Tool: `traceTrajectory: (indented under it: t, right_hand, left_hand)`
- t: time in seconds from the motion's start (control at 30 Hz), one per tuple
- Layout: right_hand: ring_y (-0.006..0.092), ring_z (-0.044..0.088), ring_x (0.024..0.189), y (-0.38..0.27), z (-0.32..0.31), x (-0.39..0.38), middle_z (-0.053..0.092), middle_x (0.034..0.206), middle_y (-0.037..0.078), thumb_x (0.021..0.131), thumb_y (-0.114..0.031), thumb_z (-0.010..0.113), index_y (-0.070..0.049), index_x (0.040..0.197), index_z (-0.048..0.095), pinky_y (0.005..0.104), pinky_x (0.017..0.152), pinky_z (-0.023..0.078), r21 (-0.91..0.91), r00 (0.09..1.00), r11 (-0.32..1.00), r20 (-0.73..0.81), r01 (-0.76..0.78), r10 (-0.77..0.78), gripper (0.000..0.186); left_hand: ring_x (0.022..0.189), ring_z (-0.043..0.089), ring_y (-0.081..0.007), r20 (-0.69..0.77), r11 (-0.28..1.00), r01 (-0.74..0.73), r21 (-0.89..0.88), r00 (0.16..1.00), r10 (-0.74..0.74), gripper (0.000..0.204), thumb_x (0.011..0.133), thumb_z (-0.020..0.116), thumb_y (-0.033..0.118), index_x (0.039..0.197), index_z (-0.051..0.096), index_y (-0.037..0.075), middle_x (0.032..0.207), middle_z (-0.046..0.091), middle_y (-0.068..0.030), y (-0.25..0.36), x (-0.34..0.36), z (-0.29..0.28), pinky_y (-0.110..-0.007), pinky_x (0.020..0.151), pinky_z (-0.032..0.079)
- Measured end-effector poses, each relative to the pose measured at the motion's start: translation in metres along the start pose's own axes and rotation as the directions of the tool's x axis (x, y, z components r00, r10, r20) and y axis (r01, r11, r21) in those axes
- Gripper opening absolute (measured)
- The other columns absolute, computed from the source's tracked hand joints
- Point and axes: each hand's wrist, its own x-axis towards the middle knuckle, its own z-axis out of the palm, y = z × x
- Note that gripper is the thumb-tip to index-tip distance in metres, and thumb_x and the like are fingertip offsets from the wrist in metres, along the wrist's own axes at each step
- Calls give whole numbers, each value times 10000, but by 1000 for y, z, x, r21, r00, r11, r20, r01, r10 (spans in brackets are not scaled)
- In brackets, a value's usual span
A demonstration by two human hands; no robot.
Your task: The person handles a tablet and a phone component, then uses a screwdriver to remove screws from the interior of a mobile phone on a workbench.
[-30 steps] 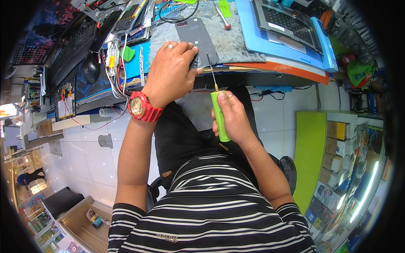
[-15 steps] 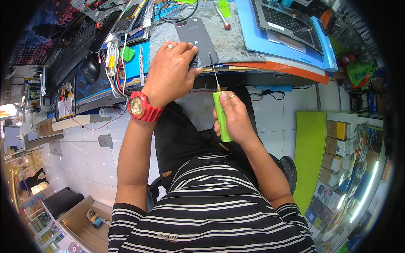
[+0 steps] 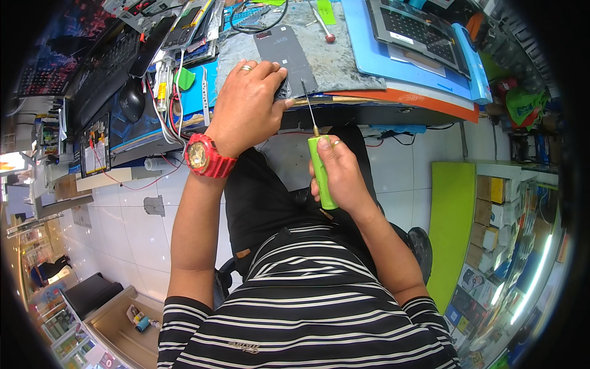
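Observation:
A dark grey phone back panel (image 3: 289, 52) lies on the worn grey mat (image 3: 347, 67) by the bench's front edge. Its camera openings show beside my left thumb. My left hand (image 3: 249, 101), with a red watch on its wrist, is bent over the panel's left side near the edge and holds it down; some fingertips are hidden. In my right hand (image 3: 338, 169) is a thick green-handled tool (image 3: 319, 178), the fist closed around the handle. The tool's long thin metal shaft points up to the panel's near right corner. Whether its tip touches the panel I cannot tell.
A small red-capped screwdriver (image 3: 326, 31) lies farther back on the mat. At the right a laptop part (image 3: 421, 37) rests on blue sheets. Cables, tweezers (image 3: 206, 98), phones (image 3: 187, 24) and a mouse (image 3: 131, 100) crowd the left. A drawer (image 3: 126, 326) stands open at the lower left.
The tool in my right hand has shifted slightly left and toward me, its tip sliding a little along the panel's near corner. My left hand stays almost where it was.

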Motion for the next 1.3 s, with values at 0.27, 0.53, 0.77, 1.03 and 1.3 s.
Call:
traceTrajectory:
  t: [0.27, 0.53, 0.77, 1.03, 1.3]
  right_hand:
    - [119, 598, 515, 2, -2, 0, 585, 803, 57, 1134, -481, 481, -37, 1188, 544, 284, 453, 507, 13, 1000, 1000, -22, 0, 0, 452]
    - [121, 599, 513, 4, -3, 0, 586, 803, 57, 1135, -475, 481, -23, 1193, 543, 285, 456, 510, 16, 1000, 1000, -7, 5, -5, 460]
    - [123, 602, 516, 9, -3, -2, 586, 808, 62, 1132, -468, 492, -16, 1198, 541, 284, 461, 511, 3, 1000, 1000, -11, 10, -10, 460]
    - [124, 602, 514, 11, -4, -1, 590, 814, 67, 1128, -477, 499, -10, 1221, 531, 283, 458, 509, 7, 1000, 1000, -11, 20, -20, 478]
    - [123, 599, 513, 8, -8, -2, 588, 815, 66, 1125, -468, 511, -15, 1236, 534, 286, 458, 508, 6, 999, 1000, -40, 9, -9, 467]
  left_hand:
    - [1148, 634, -372, 1, 1000, 1, 0, 1000, -1, 467, 855, 815, 183, 1260, 721, -31, 1261, 702, -159, 1, 0, 0, -466, 1043, 501]
    - [1146, 635, -374, 3, 1000, 5, 0, 1000, -5, 465, 852, 817, 181, 1255, 725, -31, 1250, 708, -160, 1, 1, -1, -466, 1041, 503]
    - [1145, 639, -375, 0, 1000, 5, -4, 1000, -5, 461, 850, 820, 180, 1251, 727, -28, 1258, 707, -158, 1, 0, -1, -466, 1042, 504]
    - [1145, 638, -378, -2, 1000, 3, -6, 1000, -3, 469, 854, 816, 184, 1261, 719, -28, 1252, 705, -160, 0, 0, 1, -469, 1036, 505]
    - [1145, 635, -378, -5, 1000, -3, -6, 1000, 3, 464, 854, 815, 183, 1255, 722, -31, 1248, 706, -163, -1, 0, 0, -465, 1040, 503]
